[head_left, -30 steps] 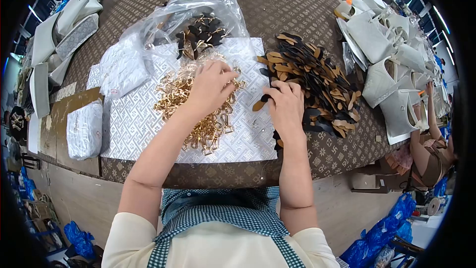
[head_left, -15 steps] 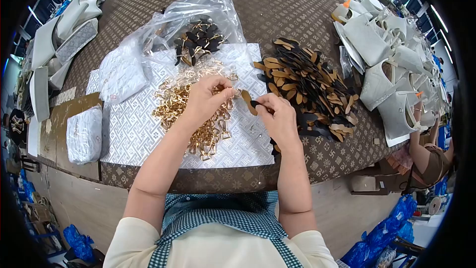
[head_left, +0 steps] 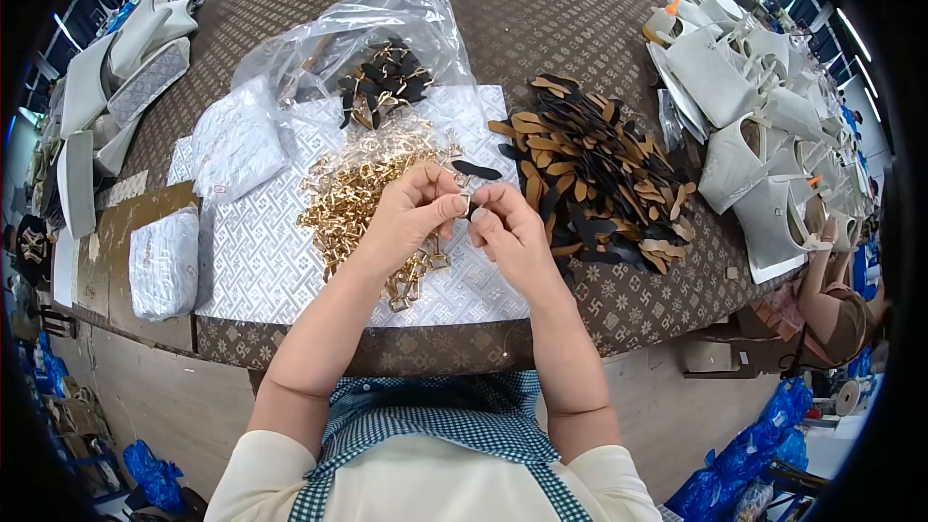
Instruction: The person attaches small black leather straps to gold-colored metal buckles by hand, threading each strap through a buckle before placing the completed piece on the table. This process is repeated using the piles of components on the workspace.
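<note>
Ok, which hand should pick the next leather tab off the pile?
Likely right. The right hand is next to the pile of leather tabs; the left hand is over the gold buckles, pinches a small buckle, and would have to cross it.

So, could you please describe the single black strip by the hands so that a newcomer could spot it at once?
On the brown table lies a silver patterned mat; over its right part the left hand and right hand pinch a gold clasp. The black strip juts out just above their fingertips, alone, apart from the heaped black-and-tan strips to its right.
</note>
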Tool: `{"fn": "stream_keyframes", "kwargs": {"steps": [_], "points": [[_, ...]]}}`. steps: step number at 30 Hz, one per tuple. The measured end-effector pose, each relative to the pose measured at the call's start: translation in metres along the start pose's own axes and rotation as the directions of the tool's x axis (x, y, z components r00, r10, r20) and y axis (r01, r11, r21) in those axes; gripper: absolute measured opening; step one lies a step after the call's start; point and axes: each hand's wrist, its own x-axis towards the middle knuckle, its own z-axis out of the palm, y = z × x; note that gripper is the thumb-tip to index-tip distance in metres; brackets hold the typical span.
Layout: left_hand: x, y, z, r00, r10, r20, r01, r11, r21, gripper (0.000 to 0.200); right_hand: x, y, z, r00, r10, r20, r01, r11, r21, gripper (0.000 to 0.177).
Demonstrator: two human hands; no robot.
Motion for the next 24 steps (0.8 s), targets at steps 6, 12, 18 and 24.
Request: {"fn": "stream_keyframes", "kwargs": {"steps": [6, 12, 18, 24], "points": [[-0.006, 0.002, 0.004, 0.996, 0.088, -0.033, -0.071, 0.935, 0.348, 0.006, -0.005, -0.007, 0.002, 1.000, -0.017, -0.004, 0.016, 0.992, -0.126, 0.027], [-0.004, 0.008, -0.009, 1.000, -0.026, 0.015, 0.017, 0.908, 0.419, 0.007, -0.007, -0.005, 0.007, 0.987, -0.156, 0.027, 0.156, 0.920, -0.361, 0.033], [-0.008, 0.012, -0.005, 0.993, -0.112, -0.032, 0.117, 0.953, 0.280, 0.011, -0.006, -0.004, 0.007, 0.993, -0.118, 0.015, 0.115, 0.925, -0.362, 0.023], [-0.008, 0.001, -0.004, 0.994, -0.077, -0.077, 0.094, 0.963, 0.252, 0.011, -0.004, 0.001, 0.006, 0.986, -0.155, -0.069, 0.115, 0.910, -0.399, 0.025]]}}
